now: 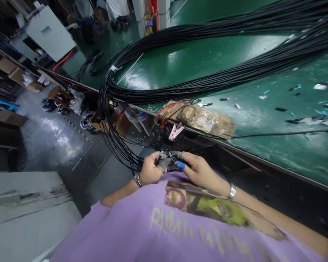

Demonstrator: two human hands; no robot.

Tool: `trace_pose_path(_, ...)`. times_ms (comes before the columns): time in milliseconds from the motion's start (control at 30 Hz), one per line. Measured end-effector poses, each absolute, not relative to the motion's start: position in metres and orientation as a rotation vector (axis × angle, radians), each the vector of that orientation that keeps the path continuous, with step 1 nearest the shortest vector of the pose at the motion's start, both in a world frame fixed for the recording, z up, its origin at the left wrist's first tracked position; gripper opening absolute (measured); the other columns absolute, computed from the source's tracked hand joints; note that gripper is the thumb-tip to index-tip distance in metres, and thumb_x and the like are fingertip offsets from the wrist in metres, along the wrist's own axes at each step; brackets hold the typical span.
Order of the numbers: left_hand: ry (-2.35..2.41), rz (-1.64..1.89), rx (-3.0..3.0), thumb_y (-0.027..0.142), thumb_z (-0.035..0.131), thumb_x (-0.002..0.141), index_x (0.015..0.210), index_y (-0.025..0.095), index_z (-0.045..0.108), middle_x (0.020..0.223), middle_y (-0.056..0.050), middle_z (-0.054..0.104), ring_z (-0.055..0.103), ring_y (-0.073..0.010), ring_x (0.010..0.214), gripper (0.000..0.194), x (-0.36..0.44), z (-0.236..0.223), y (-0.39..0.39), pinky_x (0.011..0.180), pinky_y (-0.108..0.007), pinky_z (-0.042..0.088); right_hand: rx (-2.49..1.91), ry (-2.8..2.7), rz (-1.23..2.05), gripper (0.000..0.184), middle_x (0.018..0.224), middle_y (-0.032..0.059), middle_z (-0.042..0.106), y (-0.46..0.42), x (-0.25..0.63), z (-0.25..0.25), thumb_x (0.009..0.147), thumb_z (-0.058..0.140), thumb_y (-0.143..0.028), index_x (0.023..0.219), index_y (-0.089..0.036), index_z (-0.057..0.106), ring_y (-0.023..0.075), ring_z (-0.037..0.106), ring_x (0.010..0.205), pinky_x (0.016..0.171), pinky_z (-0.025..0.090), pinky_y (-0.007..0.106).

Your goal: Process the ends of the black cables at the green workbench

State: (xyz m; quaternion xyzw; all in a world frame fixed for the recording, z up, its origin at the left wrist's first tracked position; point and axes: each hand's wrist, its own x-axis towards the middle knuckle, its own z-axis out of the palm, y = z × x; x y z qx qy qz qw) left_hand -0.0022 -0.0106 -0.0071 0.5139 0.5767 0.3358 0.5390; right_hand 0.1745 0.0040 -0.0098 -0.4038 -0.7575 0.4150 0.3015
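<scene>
Grasping a gathered handful of black cables (109, 127) in the left hand (151, 169), with thumb and fingers closed around them near their ends. Held low, just in front of the purple shirt (120, 225), beyond the near edge of the green table (199, 54). Reaching in to those ends with the bent fingertips of the right hand (200, 173), close beside the left (cannot tell whether gripping them or only touching, at such a small size). Wearing grey finger covers (164, 164) on both hands, plus a blue cover (179, 165) on a right-hand digit.

Pointing rightward at the tips, toward the right hand. Sloping down and a little to the right along the hanging stretch, then bending right into the left hand. Up on the table, looping widely, with the long axis set across it from left to right and rising slightly toward the far right. Bound near the left bend with a white tie (115, 68).

On the near edge of the table, above the hands in the view: a brown board (215, 124) with a lump on top. Just below it, a pink clip (176, 132). Strewn farther right, small scraps (321, 86) in white, black and blue. On the left wrist, a watch (137, 180); on the right, a silvery band (232, 190).
</scene>
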Motion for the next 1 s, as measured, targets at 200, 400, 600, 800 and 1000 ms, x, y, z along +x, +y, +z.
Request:
trace_pose_path(200, 1.351, 0.819, 1.261, 0.046, 0.066, 0.071, 0.062, 0.018, 0.048, 0.047, 0.005, 0.05, 0.042, -0.0056, 0.041, 0.035, -0.001, -0.006, -0.012, 0.043, -0.019, 0.036, -1.025, -2.023, 1.088, 0.024, 0.078, 0.0081, 0.067, 0.003, 0.174, -0.011, 0.089, 0.041, -0.028, 0.083, -0.019, 0.063, 0.02, 0.063, 0.074, 0.069, 0.051, 0.032)
trace_pose_path(400, 1.354, 0.99, 1.398, 0.044, 0.07, 0.069, 0.073, 0.017, 0.055, 0.063, 0.001, 0.058, 0.052, -0.0101, 0.057, 0.03, -0.001, -0.014, -0.014, 0.057, -0.022, 0.044, -1.044, -1.972, 1.08, 0.033, 0.075, 0.007, 0.067, 0.003, 0.171, -0.011, 0.092, 0.04, -0.037, 0.084, -0.019, 0.067, 0.0193, 0.064, 0.071, 0.065, 0.051, 0.03)
trace_pose_path(600, 1.482, 0.997, 1.592, 0.045, 0.068, 0.071, 0.063, 0.016, 0.056, 0.059, 0.001, 0.053, 0.045, -0.0099, 0.058, 0.032, -0.007, -0.015, -0.012, 0.058, -0.023, 0.038, -1.028, -1.957, 1.089, 0.039, 0.073, 0.006, 0.068, 0.004, 0.169, -0.011, 0.093, 0.04, -0.043, 0.087, -0.02, 0.07, 0.0179, 0.063, 0.065, 0.061, 0.051, 0.029)
trace_pose_path(800, 1.232, 0.907, 1.149, 0.053, 0.07, 0.066, 0.055, 0.016, 0.045, 0.047, 0.006, 0.04, 0.033, -0.0049, 0.045, 0.046, -0.007, -0.007, -0.005, 0.046, -0.019, 0.029, -1.027, -1.969, 1.108, 0.04, 0.071, 0.0058, 0.068, 0.005, 0.167, -0.008, 0.093, 0.039, -0.044, 0.083, -0.019, 0.069, 0.0171, 0.061, 0.063, 0.06, 0.05, 0.028)
trace_pose_path(1000, 1.085, 0.747, 0.75, 0.047, 0.073, 0.06, 0.057, 0.017, 0.045, 0.037, 0.009, 0.035, 0.017, -0.0012, 0.028, 0.041, -0.01, -0.004, -0.002, 0.032, -0.019, 0.009, -1.048, -2.009, 1.1, 0.04, 0.066, 0.0046, 0.064, 0.004, 0.166, -0.011, 0.092, 0.04, -0.043, 0.074, -0.018, 0.066, 0.0169, 0.06, 0.062, 0.06, 0.049, 0.028)
